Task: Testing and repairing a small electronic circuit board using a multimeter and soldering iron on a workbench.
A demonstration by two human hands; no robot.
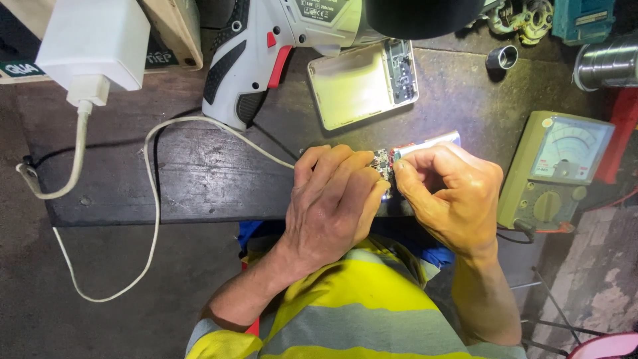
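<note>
Both hands pinch a small circuit board (381, 161) just below the open white case (362, 83); left hand (335, 199) should steady it while right hand (445, 189) works gently.

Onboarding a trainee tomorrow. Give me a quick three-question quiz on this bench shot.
1. True or false: both hands, left hand and right hand, pinch the small circuit board.
2. What lies right of the hands? A) analog multimeter B) soldering iron C) vise
3. What does the white cable plug into at top left?

Key: 1 true. 2 A. 3 the white charger.
</note>
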